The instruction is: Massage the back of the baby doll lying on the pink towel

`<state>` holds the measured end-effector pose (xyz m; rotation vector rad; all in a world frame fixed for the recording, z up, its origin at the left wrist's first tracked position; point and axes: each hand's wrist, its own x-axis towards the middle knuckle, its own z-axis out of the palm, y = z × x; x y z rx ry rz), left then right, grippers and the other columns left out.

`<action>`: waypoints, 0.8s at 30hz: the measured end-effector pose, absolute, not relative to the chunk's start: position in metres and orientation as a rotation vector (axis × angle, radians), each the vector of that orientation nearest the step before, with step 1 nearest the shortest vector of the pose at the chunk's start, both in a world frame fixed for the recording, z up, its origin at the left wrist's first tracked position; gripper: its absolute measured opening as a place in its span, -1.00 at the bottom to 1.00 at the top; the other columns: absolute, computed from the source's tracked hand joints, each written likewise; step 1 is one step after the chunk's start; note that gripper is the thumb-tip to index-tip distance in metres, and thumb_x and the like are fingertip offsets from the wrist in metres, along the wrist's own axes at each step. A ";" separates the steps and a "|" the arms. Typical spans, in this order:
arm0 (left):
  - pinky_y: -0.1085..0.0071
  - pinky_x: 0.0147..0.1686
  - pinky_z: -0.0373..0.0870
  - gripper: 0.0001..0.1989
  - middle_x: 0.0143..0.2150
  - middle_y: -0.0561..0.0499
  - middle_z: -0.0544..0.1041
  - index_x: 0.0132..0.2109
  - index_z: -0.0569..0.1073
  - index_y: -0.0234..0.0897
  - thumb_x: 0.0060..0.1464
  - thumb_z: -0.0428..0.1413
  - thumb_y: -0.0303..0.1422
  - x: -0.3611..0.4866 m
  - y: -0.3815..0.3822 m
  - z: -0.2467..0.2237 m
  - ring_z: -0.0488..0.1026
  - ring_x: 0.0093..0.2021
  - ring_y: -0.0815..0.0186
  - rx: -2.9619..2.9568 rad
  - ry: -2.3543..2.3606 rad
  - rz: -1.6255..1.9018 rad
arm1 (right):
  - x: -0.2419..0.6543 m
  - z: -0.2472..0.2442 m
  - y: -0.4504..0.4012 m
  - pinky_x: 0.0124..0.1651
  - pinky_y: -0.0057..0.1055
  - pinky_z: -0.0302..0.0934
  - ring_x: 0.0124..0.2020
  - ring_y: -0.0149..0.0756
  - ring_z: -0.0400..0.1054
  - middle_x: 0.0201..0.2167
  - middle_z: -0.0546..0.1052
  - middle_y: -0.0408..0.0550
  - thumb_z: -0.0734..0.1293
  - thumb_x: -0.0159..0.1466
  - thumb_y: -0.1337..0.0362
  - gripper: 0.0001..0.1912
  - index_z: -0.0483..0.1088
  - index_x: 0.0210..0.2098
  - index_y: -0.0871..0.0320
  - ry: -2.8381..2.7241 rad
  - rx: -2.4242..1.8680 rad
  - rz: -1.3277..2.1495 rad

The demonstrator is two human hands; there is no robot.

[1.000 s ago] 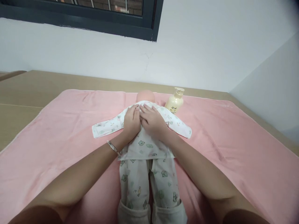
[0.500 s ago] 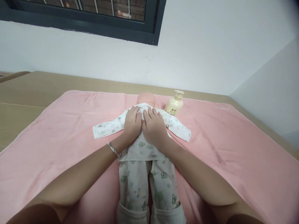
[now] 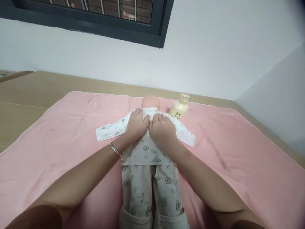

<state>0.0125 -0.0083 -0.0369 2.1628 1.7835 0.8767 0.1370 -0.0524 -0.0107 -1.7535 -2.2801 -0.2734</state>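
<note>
Head view: doll beneath grip

The head camera looks forward and down from the leg end of the doll, close enough that the bottom edge crops its legs; left hand and right hand fall mid-frame, the wall and top-cropped window beyond

A dark-framed window in a white wall; bars, seemingly brickwork beyond.

The doll lies on the blanket, the pump bottle right of its head, the wall behind.
</note>
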 end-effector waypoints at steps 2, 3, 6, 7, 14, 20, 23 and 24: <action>0.01 0.36 0.19 -0.46 0.31 -0.42 0.33 0.26 0.31 -0.65 0.33 -0.17 -0.29 0.015 -0.013 -0.033 0.24 0.37 -0.03 2.248 1.839 0.803 | 0.142 -0.008 -0.046 0.34 -0.14 0.12 0.29 0.04 0.27 0.21 0.42 0.35 0.03 0.44 0.27 -0.48 0.30 0.21 0.49 -2.272 -1.752 -0.155; 0.02 0.36 0.18 -0.46 0.30 -0.44 0.34 0.26 0.30 -0.68 0.33 -0.17 -0.31 0.018 -0.017 -0.032 0.24 0.36 -0.05 2.298 1.855 0.776 | 0.146 -0.008 -0.040 0.34 -0.16 0.12 0.32 0.02 0.23 0.24 0.39 0.32 0.02 0.45 0.24 -0.46 0.28 0.24 0.47 -2.251 -1.756 -0.057; 0.05 0.38 0.16 -0.46 0.28 -0.44 0.35 0.26 0.30 -0.71 0.33 -0.16 -0.33 0.023 -0.028 -0.029 0.24 0.36 -0.07 2.410 1.861 0.745 | 0.157 -0.007 -0.022 0.37 -0.14 0.07 0.39 0.03 0.11 0.33 0.28 0.34 0.04 0.45 0.13 -0.39 0.19 0.30 0.49 -2.155 -1.811 0.143; 0.06 0.38 0.15 -0.47 0.29 -0.44 0.35 0.26 0.30 -0.70 0.33 -0.15 -0.33 0.023 -0.030 -0.028 0.23 0.36 -0.06 2.423 1.854 0.740 | 0.159 -0.007 -0.019 0.39 -0.13 0.03 0.40 0.05 0.09 0.33 0.25 0.38 0.04 0.45 0.11 -0.36 0.18 0.30 0.52 -2.135 -1.841 0.155; 0.14 0.30 0.27 -0.51 0.26 -0.33 0.41 0.21 0.37 -0.58 0.32 -0.13 -0.29 0.010 -0.006 -0.022 0.33 0.29 0.03 2.199 1.784 0.693 | 0.142 -0.004 -0.049 0.38 -0.12 0.03 0.32 0.09 0.22 0.21 0.39 0.43 0.06 0.45 0.17 -0.44 0.30 0.19 0.54 -2.228 -1.846 -0.058; 0.06 0.34 0.19 -0.51 0.24 -0.48 0.38 0.20 0.34 -0.70 0.35 -0.16 -0.33 0.019 -0.028 -0.019 0.28 0.33 -0.05 2.500 1.846 0.563 | 0.159 -0.006 -0.028 0.33 -0.13 0.10 0.33 0.04 0.20 0.26 0.36 0.33 0.00 0.46 0.15 -0.45 0.32 0.18 0.42 -2.200 -1.747 0.176; 0.06 0.36 0.16 -0.47 0.28 -0.51 0.33 0.24 0.28 -0.74 0.36 -0.15 -0.30 0.023 -0.040 -0.018 0.25 0.35 -0.09 2.575 1.866 0.540 | 0.168 -0.007 -0.014 0.33 -0.12 0.10 0.33 0.02 0.19 0.28 0.34 0.32 -0.02 0.47 0.11 -0.42 0.30 0.20 0.41 -2.160 -1.765 0.285; 0.07 0.35 0.18 -0.48 0.27 -0.49 0.35 0.23 0.30 -0.71 0.36 -0.16 -0.31 0.022 -0.039 -0.017 0.26 0.35 -0.08 2.578 1.852 0.545 | 0.167 -0.006 -0.014 0.33 -0.12 0.09 0.33 0.03 0.20 0.27 0.35 0.33 -0.03 0.47 0.11 -0.42 0.31 0.19 0.42 -2.163 -1.782 0.272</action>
